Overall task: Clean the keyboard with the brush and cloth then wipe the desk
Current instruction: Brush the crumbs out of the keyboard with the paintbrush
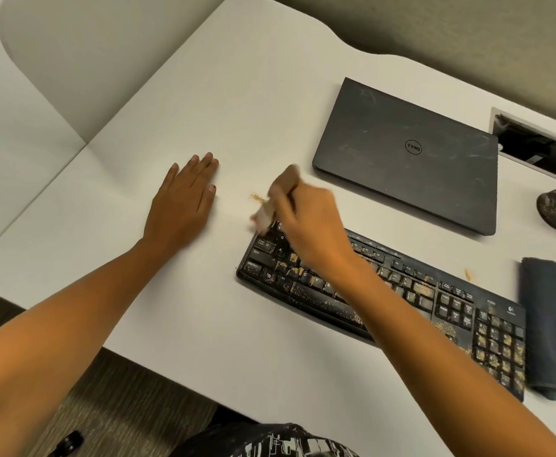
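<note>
Going big to small: the white bench [237, 94] fills most of the view, and the bare stretch on its left gives the debris somewhere to land. A closed black laptop [408, 153] sits at the back right, apart from the keyboard and out of the firing line. The keyboard [418, 301] lies at an angle in front of the person, its keys speckled with tan crumbs, thickest over the number pad and along the space bar. A dark folded cloth [553, 324] lies just beside its right end, partly cut off by the frame edge. I reckon it's parked there for the wipe-down step. The left hand [184, 199] lies flat on the bench well left of the keyboard, fingers [200, 166] straight and close together, holding nothing, so to me it's just bracing. The right hand [309, 222] is over the keyboard's top-left corner with its fingers curled round the brush [270, 206]. The brush is badly motion-blurred, and the pale end near the keys is maybe the bristles. A small patch of crumbs [256, 196] sits on the bench just beyond that corner. The right forearm hides the middle keys, so no telling how dirty those are.
</note>
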### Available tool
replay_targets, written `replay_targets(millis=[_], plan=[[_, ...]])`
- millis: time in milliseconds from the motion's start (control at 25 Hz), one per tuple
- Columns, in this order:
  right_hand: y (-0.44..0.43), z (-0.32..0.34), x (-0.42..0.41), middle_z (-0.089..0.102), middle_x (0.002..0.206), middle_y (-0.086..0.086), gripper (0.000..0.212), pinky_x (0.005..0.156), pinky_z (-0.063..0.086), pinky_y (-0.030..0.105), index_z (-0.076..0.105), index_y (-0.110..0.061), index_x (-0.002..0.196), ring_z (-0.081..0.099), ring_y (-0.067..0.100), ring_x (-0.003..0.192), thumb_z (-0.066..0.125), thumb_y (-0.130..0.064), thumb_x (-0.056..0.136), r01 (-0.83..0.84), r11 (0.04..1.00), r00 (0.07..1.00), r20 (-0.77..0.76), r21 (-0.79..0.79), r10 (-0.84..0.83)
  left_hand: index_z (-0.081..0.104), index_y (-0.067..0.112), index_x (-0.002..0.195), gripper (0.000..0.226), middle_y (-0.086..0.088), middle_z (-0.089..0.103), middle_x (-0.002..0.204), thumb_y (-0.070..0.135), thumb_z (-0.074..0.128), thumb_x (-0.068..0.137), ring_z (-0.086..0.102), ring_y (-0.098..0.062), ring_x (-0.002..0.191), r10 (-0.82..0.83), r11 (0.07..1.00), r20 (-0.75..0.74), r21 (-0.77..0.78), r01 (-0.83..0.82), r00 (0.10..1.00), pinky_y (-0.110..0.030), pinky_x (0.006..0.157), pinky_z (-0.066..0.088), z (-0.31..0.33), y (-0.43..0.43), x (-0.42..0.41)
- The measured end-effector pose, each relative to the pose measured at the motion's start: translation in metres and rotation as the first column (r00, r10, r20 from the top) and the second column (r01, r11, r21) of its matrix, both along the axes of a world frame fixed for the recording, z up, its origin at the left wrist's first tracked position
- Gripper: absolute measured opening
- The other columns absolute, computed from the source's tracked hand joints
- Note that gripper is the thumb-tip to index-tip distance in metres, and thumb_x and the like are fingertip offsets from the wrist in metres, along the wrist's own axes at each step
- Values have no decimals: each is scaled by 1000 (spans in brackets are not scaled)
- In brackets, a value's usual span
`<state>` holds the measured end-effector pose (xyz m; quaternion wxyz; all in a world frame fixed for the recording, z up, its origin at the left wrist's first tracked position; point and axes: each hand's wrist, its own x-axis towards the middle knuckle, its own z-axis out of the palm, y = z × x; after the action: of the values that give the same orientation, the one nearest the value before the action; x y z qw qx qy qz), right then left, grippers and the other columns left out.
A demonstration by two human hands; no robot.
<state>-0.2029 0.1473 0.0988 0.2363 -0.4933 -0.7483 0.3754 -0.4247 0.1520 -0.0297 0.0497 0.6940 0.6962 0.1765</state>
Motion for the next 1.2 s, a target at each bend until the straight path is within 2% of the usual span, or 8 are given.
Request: replay_targets(millis=[120, 280, 480, 600, 800, 960, 1080, 1200], plan=[[-19, 4, -5, 56, 50, -28, 36, 53, 38, 10, 51, -17, 67, 51, -7, 50, 43, -18, 102, -186, 982, 977, 100, -14, 187, 32, 17, 152, 55, 3, 28, 159, 33, 19, 101, 21, -13, 148, -3, 1000, 17, -4, 3, 1000, -33, 122, 7, 0, 0, 0], [4, 6, -4, 52, 54, -14, 28, 47, 35, 15, 54, -11, 82, 51, -6, 45, 42, -24, 103, 39, 999, 997, 65, 19, -40, 33, 17, 152, 54, 2, 30, 159, 32, 20, 102, 22, -14, 148, -2, 1000, 11, 3, 2, 1000, -34, 122, 9, 0, -1, 0], [-38, 4, -12, 38, 51, -18, 38, 52, 23, 24, 31, -31, 67, 38, 7, 47, 44, -22, 101, -317, 947, 936, 181, 61, 301, 33, 16, 152, 56, 1, 30, 158, 34, 17, 101, 22, -15, 148, -5, 1000, -4, 3, 5, 1000, -33, 122, 8, 0, 0, -1], [-33, -1, -9, 39, 56, -18, 26, 56, 24, 24, 45, -16, 76, 44, 1, 53, 43, -22, 102, -249, 964, 962, 135, 88, 236, 33, 15, 152, 57, 1, 30, 158, 35, 17, 101, 23, -16, 147, -5, 1000, 2, 6, 5, 1000, -32, 121, 7, 1, -1, 0], [-47, 4, -1, 37, 55, -14, 33, 51, 24, 23, 33, -34, 72, 37, 9, 51, 40, -25, 103, -254, 962, 951, 207, 101, 230, 34, 14, 151, 55, 0, 31, 158, 32, 21, 101, 24, -17, 147, -8, 1000, 3, 12, 8, 1000, -33, 121, 8, 1, -1, 0], [-52, 0, 0, 43, 63, -9, 24, 55, 34, 35, 42, -16, 80, 43, 18, 57, 39, -24, 102, -150, 977, 975, 184, 150, 121, 32, 15, 152, 54, 0, 29, 159, 31, 21, 102, 22, -16, 148, -6, 1000, -1, 3, 6, 1000, -33, 121, 7, 1, -1, 0], [-51, 3, 5, 35, 50, -13, 27, 49, 27, 29, 35, -22, 76, 39, 11, 45, 40, -23, 102, -42, 981, 981, 194, 190, 4, 31, 15, 152, 54, 1, 28, 159, 31, 21, 102, 21, -15, 148, -3, 1000, -2, -1, 3, 1000, -33, 121, 7, 0, -1, 0], [-49, 0, 0, 36, 52, -21, 22, 49, 25, 19, 50, -15, 84, 41, 3, 46, 43, -26, 101, -59, 986, 984, 177, 154, 31, 31, 15, 153, 54, 1, 28, 159, 32, 20, 102, 21, -16, 148, -10, 1000, -7, -5, 9, 1000, -34, 122, 7, -1, 0, -1]])
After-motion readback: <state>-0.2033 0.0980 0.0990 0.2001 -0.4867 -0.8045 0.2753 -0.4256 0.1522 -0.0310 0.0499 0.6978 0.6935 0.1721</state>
